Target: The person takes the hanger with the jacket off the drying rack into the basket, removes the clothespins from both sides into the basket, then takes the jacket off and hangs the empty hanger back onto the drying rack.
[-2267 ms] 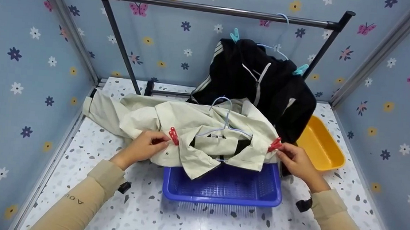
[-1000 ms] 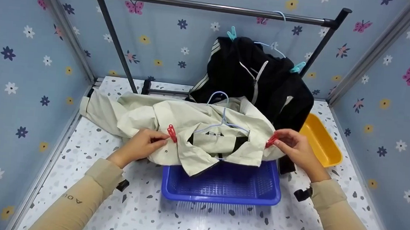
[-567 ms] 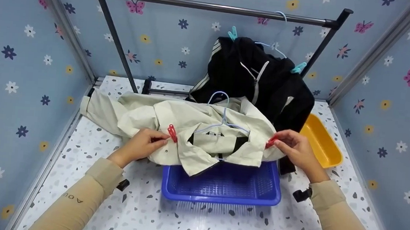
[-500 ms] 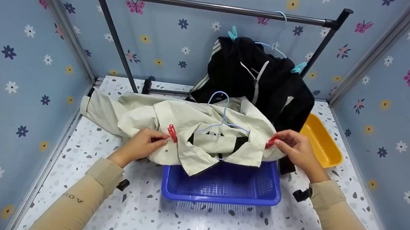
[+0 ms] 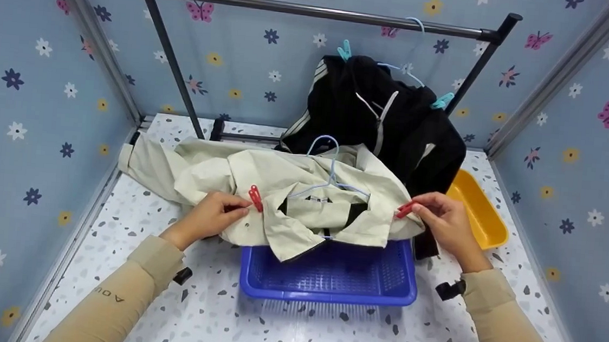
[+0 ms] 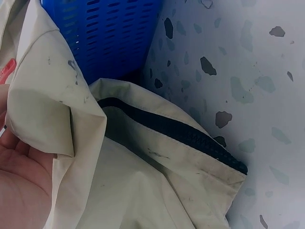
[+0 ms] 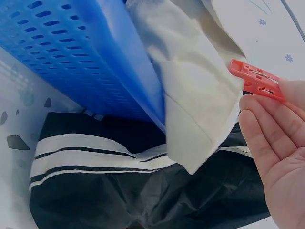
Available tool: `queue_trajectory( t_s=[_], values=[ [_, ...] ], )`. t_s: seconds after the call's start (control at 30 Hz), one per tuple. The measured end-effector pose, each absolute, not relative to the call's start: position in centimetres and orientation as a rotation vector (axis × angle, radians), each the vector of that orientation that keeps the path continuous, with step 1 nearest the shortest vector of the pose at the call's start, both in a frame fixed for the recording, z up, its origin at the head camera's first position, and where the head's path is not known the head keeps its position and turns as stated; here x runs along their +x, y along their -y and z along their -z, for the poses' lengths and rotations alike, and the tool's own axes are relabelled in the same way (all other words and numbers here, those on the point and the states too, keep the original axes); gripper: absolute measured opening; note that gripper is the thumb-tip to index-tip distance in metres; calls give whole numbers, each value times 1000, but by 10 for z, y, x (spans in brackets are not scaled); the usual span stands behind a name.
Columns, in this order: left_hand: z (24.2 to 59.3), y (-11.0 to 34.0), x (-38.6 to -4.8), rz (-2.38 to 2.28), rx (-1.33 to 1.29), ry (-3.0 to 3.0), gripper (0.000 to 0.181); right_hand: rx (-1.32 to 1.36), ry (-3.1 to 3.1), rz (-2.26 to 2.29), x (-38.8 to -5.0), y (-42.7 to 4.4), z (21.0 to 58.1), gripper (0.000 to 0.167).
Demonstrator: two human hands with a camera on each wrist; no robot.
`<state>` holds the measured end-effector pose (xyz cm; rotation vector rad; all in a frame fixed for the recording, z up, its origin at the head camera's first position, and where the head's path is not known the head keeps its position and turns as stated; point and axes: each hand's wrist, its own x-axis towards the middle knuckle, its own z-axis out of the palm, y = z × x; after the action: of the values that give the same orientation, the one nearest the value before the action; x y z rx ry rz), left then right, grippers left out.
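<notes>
A pale beige jacket [image 5: 212, 174] lies across the blue basket [image 5: 327, 297], with a light-blue hanger [image 5: 332, 173] in its collar opening. At the shoulder on the left, a red clothespin [image 5: 255, 198] sits on the cloth. Just beside it my left hand [image 5: 208, 218] pinches the jacket fabric; in the left wrist view its fingers go behind a fold. On the opposite shoulder, my right hand [image 5: 449, 226] pinches the outer end of a second red clothespin [image 7: 257, 80] between thumb and fingers. That clothespin's front end meets the jacket's edge.
Behind stands a dark metal clothes rack [image 5: 317, 11]. A black jacket [image 5: 353, 104] hangs from it at the right, with turquoise clothespins [image 5: 444, 100] on its shoulders. A yellow tub [image 5: 478, 212] rests on the speckled floor at the right. Patterned walls enclose the back and sides.
The right hand has shifted slightly outward along its red clothespin, which now points more sideways. Earlier, the view moved a little. My left hand holds the same spot.
</notes>
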<state>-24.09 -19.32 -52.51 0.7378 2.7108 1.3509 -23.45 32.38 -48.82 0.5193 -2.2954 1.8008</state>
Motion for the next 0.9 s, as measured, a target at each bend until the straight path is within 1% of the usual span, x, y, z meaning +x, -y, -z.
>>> queue_trajectory(
  t_s=[0.53,0.9],
  values=[
    [526,193,-241,-1319,738,-2730,20,398,2327,-1725,-229,-334,475,16],
    [526,193,-241,-1302,728,-2743,19,449,2253,-1706,-230,-340,470,23]
  ],
)
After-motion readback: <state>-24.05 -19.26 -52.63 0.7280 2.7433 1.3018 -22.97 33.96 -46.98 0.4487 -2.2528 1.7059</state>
